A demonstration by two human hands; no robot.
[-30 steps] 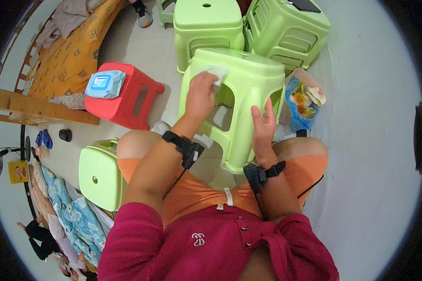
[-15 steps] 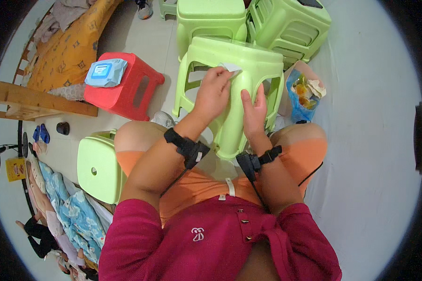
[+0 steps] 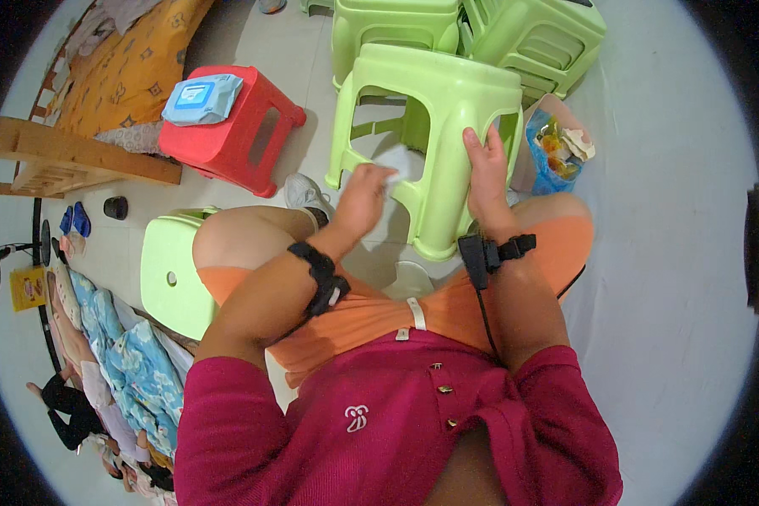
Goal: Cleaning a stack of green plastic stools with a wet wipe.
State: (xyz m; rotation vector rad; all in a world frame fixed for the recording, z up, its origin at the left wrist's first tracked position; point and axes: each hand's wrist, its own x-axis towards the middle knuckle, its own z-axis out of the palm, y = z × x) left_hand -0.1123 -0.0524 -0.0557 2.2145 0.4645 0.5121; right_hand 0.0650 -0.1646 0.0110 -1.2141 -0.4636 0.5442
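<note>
A light green plastic stool point(image 3: 438, 93) is tipped toward me, one leg reaching down between my knees. My left hand point(image 3: 364, 201), closed with its fingers pinched, holds a white wipe point(image 3: 398, 162) by the stool's open side. Motion blurs the wipe, and I cannot tell whether it touches the plastic. On the right side of the near leg, my right hand point(image 3: 487, 177) grips its edge, thumb on this side and some fingertips hidden. Both wrists wear black straps with small boxes.
At the left, a blue wipes pack point(image 3: 201, 99) lies on a red stool point(image 3: 211, 152). More green stools point(image 3: 396, 29) stand behind, and another point(image 3: 173, 278) is by my left knee. A lined waste bin point(image 3: 557, 160) holds scraps at right. A wooden bed frame point(image 3: 84, 152) borders the left.
My left hand has come down and left with the wipe, off the top of the leg. The stool has turned slightly and sits further up and right in view, my right hand still on it.
</note>
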